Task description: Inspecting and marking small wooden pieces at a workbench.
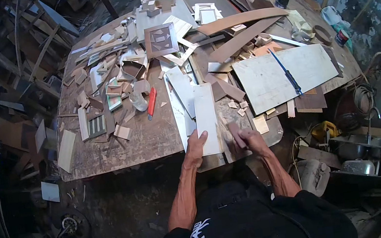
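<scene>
At the near edge of the workbench, my left hand [196, 149] grips the left side of a long pale board [206, 116], its thumb over the top face. The board lies lengthwise away from me. To its right, my right hand [253, 142] is closed on a reddish-brown flat block [236, 134], held tilted at the board's right edge. Whether the block touches the board I cannot tell. Under and left of the board lie more white strips [180, 91]. Small wood offcuts [238, 107] lie beyond my right hand.
The cluttered workbench [122, 154] carries a large white panel [269, 85] with a blue-black clamp-like tool [287, 75] on it. A red-handled tool [151, 103] and a clear jar [138, 102] stand left. Curved brown boards [240, 22] lie behind. A metal sink [358, 168] is at right.
</scene>
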`<state>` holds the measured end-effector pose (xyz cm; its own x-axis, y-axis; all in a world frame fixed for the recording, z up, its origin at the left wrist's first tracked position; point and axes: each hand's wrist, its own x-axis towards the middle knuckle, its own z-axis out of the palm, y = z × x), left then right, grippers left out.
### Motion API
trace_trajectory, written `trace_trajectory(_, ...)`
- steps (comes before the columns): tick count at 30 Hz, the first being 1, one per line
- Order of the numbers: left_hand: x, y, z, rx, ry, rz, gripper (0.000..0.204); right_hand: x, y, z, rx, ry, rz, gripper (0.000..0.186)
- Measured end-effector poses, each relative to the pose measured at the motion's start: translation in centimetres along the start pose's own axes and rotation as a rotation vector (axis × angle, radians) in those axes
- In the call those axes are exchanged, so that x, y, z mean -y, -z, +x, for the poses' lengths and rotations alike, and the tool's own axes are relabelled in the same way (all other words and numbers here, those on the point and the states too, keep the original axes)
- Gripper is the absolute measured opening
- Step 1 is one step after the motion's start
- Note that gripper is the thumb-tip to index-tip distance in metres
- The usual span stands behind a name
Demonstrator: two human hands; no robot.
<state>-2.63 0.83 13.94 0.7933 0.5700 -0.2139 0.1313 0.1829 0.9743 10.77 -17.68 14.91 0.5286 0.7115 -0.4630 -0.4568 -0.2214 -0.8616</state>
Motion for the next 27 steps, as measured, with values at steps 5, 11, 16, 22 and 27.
trace_trajectory(5, -3.4, -2.2, -1.1, 0.223, 0.201, -0.511, 0.044, 0.0, -0.5, 0.7, 0.004, 0.023, 0.193, 0.021)
trace_trajectory(11, -2.4, -2.1, -0.5, 0.229, 0.197, -0.315, 0.045, 1.5, -2.8, -0.1, -0.027, -0.057, 0.102, 0.018)
trace_trajectory(16, -2.1, -1.8, -0.2, 0.195, 0.124, -0.314, 0.042, 1.1, -1.6, 0.5, -0.083, 0.036, -0.009, 0.027)
trace_trajectory(22, -1.9, -1.7, -0.1, 0.219, 0.161, -0.313, 0.044, 0.9, -1.9, -0.1, 0.147, -0.095, 0.423, 0.044)
trace_trajectory(27, -1.1, -1.9, -0.7, 0.191, 0.151, -0.260, 0.042, 0.1, -2.5, 0.0, 0.051, 0.032, 0.503, 0.045)
